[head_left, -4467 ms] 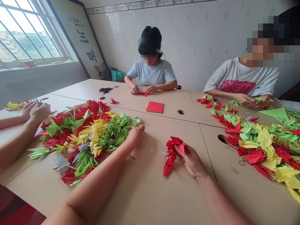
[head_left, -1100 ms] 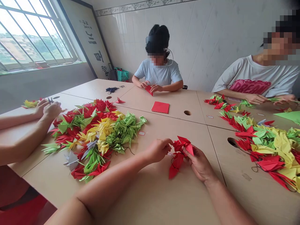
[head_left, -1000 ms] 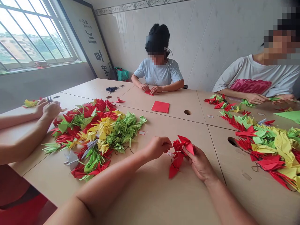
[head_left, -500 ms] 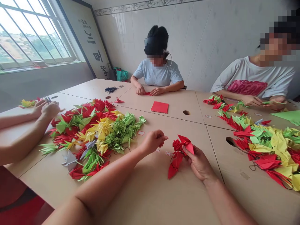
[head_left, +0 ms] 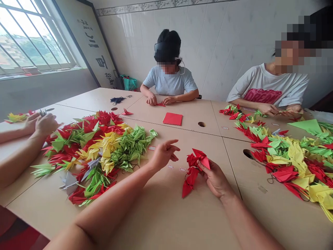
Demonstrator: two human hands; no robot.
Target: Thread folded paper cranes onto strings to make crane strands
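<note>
My right hand [head_left: 216, 178] pinches a small bunch of red folded paper cranes [head_left: 191, 176] above the table; one hangs down toward the tabletop. To the left of the bunch, my left hand [head_left: 165, 154] hovers with its fingers apart and nothing visible in them. Beyond my left forearm lies a large pile of strung paper cranes [head_left: 111, 142] in red, green, yellow and grey. Small white labels with red borders [head_left: 182, 169] lie on the table between my hands.
Another heap of paper cranes [head_left: 296, 156] spreads over the right side. A red paper stack [head_left: 172, 118] lies across the table, near a round table hole [head_left: 202, 124]. Opposite, a person [head_left: 169, 80] folds red paper; co-workers' hands [head_left: 43, 123] are busy at left and right.
My left hand has opened, its fingers spreading from a closed pinch. My right hand keeps hold of the red cranes. The whole view has shifted slightly, so things appear further left.
</note>
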